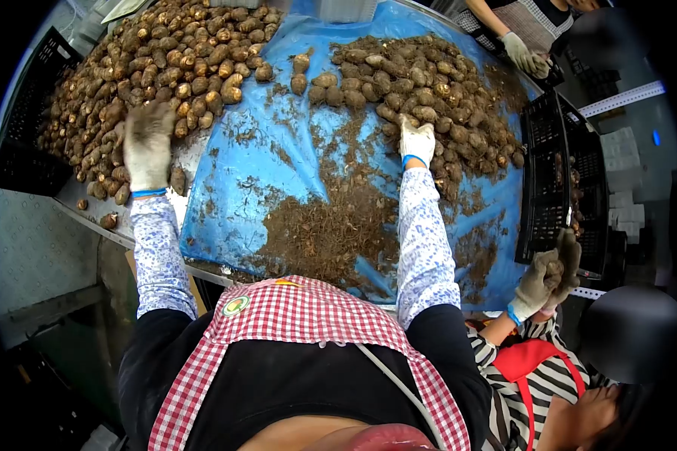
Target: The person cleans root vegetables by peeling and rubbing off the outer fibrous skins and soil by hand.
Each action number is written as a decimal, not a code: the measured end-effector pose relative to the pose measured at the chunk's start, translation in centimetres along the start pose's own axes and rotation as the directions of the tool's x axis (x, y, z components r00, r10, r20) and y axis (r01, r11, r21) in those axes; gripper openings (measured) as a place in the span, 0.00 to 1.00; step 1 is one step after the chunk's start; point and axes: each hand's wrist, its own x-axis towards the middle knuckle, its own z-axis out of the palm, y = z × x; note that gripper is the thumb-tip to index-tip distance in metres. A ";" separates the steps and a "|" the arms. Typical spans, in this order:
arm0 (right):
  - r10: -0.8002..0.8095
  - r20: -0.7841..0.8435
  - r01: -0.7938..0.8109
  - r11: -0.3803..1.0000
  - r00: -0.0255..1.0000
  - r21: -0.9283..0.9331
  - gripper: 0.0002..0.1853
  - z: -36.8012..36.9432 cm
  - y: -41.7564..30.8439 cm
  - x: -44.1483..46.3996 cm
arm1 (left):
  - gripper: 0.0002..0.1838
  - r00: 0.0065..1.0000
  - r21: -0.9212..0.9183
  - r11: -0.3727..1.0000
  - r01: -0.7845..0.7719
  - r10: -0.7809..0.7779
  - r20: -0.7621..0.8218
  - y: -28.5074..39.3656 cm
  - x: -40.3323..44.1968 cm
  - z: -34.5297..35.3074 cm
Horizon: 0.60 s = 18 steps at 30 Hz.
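Observation:
Both my hands wear whitish work gloves with blue cuffs. My left hand [149, 146] reaches over the near edge of a big heap of brown tubers [203, 52] at the left; its fingers are smeared by motion. At the near left edge of a second, darker tuber heap [459, 105], my right hand [417, 143] touches the tubers, its fingers pointing away from me and bent in. Whether a tuber sits under those fingers is hidden. Loose soil and root scraps [331, 233] cover part of the blue sheet [233, 165] between my arms.
A black crate [34, 128] stands at the far left, and more black crates [545, 173] stand at the right edge. A co-worker's gloved hands [545, 278] hold a tuber at the lower right. Another person's gloved hands [525, 56] show at the top right.

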 end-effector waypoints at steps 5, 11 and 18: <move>-0.123 0.106 0.108 0.985 0.987 0.134 0.33 1.8 3.3 2.9 | 0.31 0.957 0.613 0.780 0.129 -0.259 0.128 -7.9 -6.0 3.8; -0.487 0.077 0.449 0.848 0.870 0.280 0.23 -5.5 -4.0 -15.2 | 0.34 0.811 0.867 0.496 0.044 -0.524 0.259 -19.7 -11.2 5.9; -0.906 0.016 0.891 0.419 0.423 0.172 0.21 -7.3 -3.5 -22.0 | 0.18 0.399 0.444 0.357 0.822 -0.917 0.000 -17.3 -17.0 10.7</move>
